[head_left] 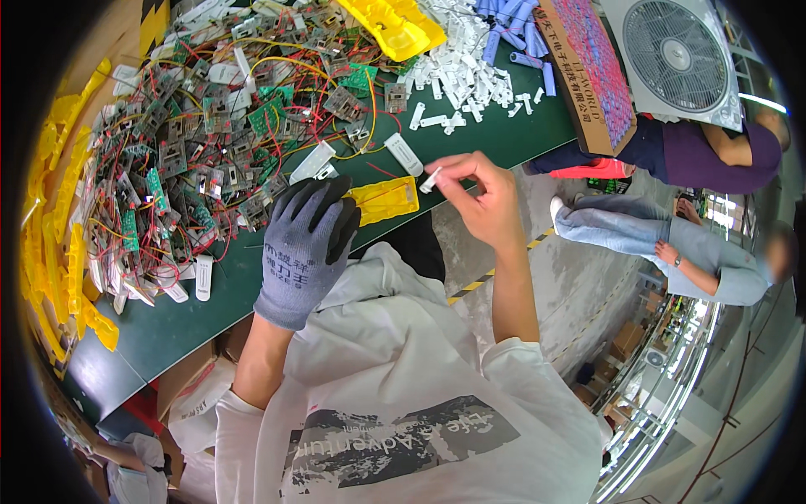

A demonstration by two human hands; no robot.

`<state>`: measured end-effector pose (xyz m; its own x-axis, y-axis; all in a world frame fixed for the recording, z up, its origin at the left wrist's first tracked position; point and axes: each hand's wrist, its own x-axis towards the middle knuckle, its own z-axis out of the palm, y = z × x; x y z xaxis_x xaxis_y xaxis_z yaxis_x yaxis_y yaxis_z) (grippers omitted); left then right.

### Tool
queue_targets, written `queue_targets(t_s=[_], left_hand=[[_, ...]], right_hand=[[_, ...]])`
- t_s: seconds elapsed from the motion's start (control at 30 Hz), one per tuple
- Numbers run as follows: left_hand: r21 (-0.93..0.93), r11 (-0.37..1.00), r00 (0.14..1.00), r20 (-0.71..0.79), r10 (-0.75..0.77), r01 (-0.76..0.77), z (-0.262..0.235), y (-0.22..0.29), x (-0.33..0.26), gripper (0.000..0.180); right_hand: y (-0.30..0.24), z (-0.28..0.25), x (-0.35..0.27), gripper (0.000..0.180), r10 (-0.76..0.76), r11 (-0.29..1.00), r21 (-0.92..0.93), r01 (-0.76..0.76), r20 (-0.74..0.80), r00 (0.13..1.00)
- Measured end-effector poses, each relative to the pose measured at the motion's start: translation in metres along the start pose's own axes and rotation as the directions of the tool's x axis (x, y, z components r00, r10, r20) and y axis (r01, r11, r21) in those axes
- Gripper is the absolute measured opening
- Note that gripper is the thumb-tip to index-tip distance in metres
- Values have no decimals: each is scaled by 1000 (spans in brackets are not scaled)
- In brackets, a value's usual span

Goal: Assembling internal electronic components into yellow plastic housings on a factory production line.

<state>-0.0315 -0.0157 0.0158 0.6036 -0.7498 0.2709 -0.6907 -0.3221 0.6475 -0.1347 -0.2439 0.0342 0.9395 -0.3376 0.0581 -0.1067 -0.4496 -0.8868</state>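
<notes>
My left hand (304,248), in a grey-blue glove with dark fingers, is closed on one end of a yellow plastic casing (390,200) at the table's near edge. The glove hides that end of the casing. My right hand (487,202) is bare and pinches a small white plastic piece (431,180) between thumb and fingertips, just right of the casing and apart from it. Beyond the casing lies a white slotted plastic plate (404,154). Another white plastic part (313,164) rests just past my gloved fingers.
A heap of wired circuit boards (218,126) covers the green table (189,328). Yellow casings (71,210) line its left edge. Small white pieces (462,80) and blue cylindrical cells (508,34) lie farther off. At right are a cardboard box (579,76), a fan (676,55) and two people.
</notes>
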Motion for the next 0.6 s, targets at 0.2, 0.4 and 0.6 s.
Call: queue_targets(t_s=[0.2,0.4,0.6], left_hand=[[-9,1000,1000,0,23,-23,1,-1,1,34],[13,1000,1000,4,22,-22,3,0,-3,35],[30,999,1000,7,27,-28,4,0,-3,36]], right_hand=[[-2,3,3,11,-28,1000,-9,29,135,991],[5,18,8,13,-141,988,-47,147,108,984],[7,14,10,12,-166,972,-148,180,100,981]])
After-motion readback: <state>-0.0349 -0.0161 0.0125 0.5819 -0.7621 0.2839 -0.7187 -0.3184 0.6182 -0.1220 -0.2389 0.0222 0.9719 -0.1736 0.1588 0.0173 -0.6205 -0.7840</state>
